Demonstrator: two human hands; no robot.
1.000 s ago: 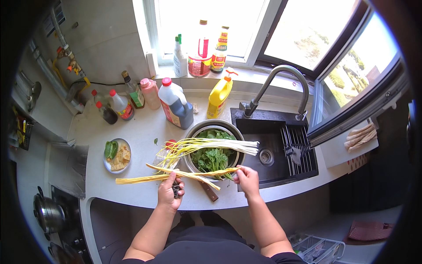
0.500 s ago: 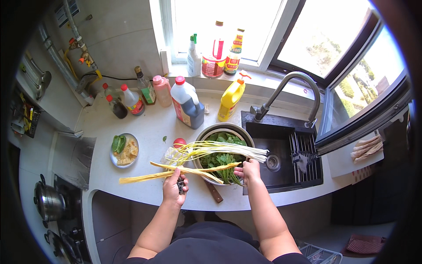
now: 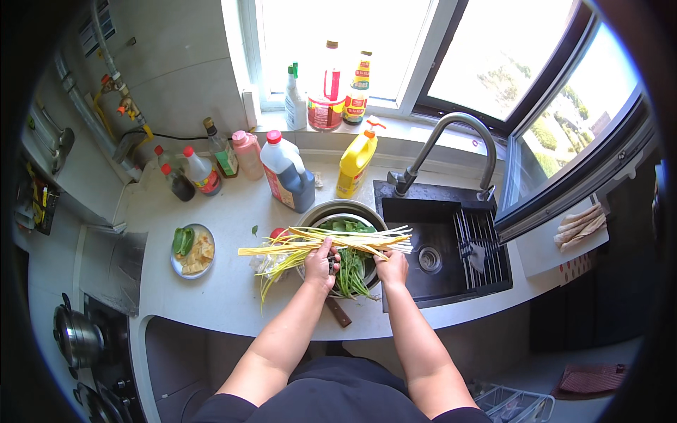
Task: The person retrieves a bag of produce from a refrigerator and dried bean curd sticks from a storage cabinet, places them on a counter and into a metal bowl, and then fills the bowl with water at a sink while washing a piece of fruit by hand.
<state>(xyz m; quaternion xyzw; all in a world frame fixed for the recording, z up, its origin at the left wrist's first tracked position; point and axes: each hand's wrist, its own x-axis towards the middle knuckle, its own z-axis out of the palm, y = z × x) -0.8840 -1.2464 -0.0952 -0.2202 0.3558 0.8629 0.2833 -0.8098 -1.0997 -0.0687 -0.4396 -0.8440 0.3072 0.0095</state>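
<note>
My left hand [image 3: 321, 266] is closed around long flat yellow dried bean curd sticks [image 3: 271, 249], with a small dark clump [image 3: 331, 264] also in its fingers. At the sticks' other end, my right hand [image 3: 392, 269] pinches them above the bowl's right side. Yellow chives [image 3: 399, 237] with white stalks lie across and under the sticks; whether my hands grip them too, I cannot tell. Beneath is a metal bowl [image 3: 376, 216] of leafy greens [image 3: 350, 273], whose stems hang over the near rim.
A knife handle [image 3: 338, 312] juts toward the counter's front edge. Left is a plate [image 3: 177, 266] with green peppers and pale pieces. Bottles, including a large dark-filled jug [image 3: 296, 187] and a yellow jug [image 3: 356, 166], stand behind. On the right are the sink [image 3: 416, 287] and faucet [image 3: 451, 118].
My left hand has moved right and up, bringing the bean curd sticks over the bowl and together with the chives. My right hand has shifted slightly left. The view has moved a little.
</note>
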